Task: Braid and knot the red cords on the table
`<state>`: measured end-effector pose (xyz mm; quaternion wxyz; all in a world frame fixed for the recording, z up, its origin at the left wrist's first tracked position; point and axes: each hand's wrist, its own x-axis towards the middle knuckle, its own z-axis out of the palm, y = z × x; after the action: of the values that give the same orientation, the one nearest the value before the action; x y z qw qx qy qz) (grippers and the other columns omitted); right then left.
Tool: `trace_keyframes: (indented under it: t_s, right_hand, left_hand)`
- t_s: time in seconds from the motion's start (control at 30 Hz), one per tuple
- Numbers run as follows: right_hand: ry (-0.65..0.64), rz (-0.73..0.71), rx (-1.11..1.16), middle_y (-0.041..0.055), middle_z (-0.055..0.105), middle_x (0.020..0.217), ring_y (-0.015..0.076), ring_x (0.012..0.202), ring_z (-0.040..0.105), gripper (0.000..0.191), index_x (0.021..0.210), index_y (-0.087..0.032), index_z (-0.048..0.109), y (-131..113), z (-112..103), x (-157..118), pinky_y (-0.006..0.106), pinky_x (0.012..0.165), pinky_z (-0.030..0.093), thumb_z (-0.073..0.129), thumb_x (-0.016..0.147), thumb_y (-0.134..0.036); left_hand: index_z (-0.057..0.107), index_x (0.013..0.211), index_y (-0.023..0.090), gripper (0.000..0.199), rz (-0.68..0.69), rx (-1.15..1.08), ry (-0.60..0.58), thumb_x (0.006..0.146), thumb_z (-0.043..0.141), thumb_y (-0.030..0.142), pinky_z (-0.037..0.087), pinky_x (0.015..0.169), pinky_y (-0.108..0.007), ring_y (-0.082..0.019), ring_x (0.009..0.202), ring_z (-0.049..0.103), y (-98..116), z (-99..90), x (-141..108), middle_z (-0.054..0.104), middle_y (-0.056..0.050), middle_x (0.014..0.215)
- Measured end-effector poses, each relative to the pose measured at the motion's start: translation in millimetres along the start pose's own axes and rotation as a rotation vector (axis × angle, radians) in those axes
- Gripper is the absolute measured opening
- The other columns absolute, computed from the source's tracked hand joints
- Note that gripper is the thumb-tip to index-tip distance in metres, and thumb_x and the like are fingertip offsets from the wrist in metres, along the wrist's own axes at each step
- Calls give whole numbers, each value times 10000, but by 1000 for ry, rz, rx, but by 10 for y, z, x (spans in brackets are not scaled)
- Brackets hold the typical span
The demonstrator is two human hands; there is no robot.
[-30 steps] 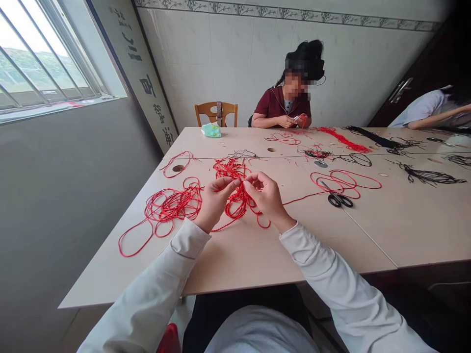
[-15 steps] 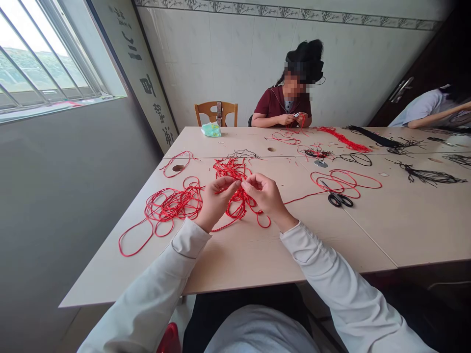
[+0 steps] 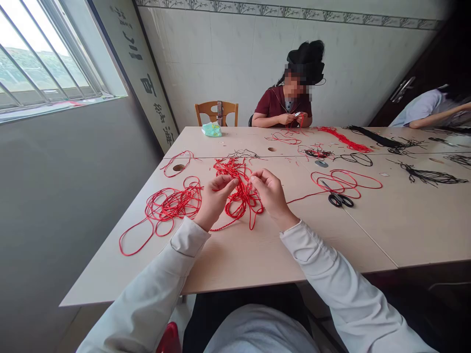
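Note:
My left hand [image 3: 216, 198] is closed in a pinch on red cord, its thumb and index finger pressed together. A short way to the right, my right hand [image 3: 270, 196] also pinches red cord between thumb and fingertips. Both hands are raised over a heap of braided red cord [image 3: 241, 198], with loops hanging between and below them. The exact strands inside the pinches are too fine to make out. Beside my left hand lies a loose coil of smooth red cord [image 3: 172, 203]. From near my right hand a red cord [image 3: 305, 198] runs to loops at the right.
Black-handled scissors [image 3: 340, 200] lie to the right on the table [image 3: 265, 264]. Farther back are black cord bundles [image 3: 432, 174], a red bundle [image 3: 346, 139], a round metal disc [image 3: 321, 164] and a tissue pack [image 3: 211, 129]. Across sits a person [image 3: 281, 105] handling red cord.
My hands have moved apart, the right one going slightly rightward. The loop hanging near my right hand has shifted left and now dangles lower and narrower.

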<state>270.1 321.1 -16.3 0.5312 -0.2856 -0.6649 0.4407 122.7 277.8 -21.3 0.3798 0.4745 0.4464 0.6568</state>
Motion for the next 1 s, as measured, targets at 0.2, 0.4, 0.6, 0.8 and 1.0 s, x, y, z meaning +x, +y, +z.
trace_keyframes:
  t_s: [0.2,0.4,0.6,0.8,1.0]
  right_hand:
    - [-167,40,-140,-2,595,729,124,640,507,195,861,-178,637,34,-88,51,261,598,414,633,784,-356]
    - [-145,48,-69,-9,578,728,121,656,508,137,796,-181,598,14,-71,39,260,619,416,632,766,-311]
    - [-162,135,124,-34,507,702,100,629,440,154,762,-190,561,0,-111,62,240,603,377,648,733,-314]
    - [-191,199,198,-29,508,709,106,631,442,173,783,-205,562,-6,-141,64,237,601,387,653,706,-331]
    - [-273,165,118,-29,499,685,107,611,425,161,753,-200,538,-62,-148,56,240,567,356,634,699,-318]
  left_hand:
    - [691,762,159,224,-2,0,-75,734,751,373,415,672,-246,-110,685,525,11,14,-19,636,-10,725]
    - [727,817,177,241,-105,-148,-71,761,706,410,445,762,-267,-150,823,609,-41,-11,0,707,-62,882]
    - [748,865,194,209,-216,-343,-136,772,641,348,460,799,-271,-159,879,627,-1,-19,-20,717,-67,968]
    - [733,871,178,470,-416,-457,-236,795,531,596,491,695,-318,-179,711,612,70,-57,-2,693,-92,794]
    - [665,810,197,291,-381,-313,-295,711,737,461,443,621,-245,-117,635,538,47,-35,-12,596,-11,699]
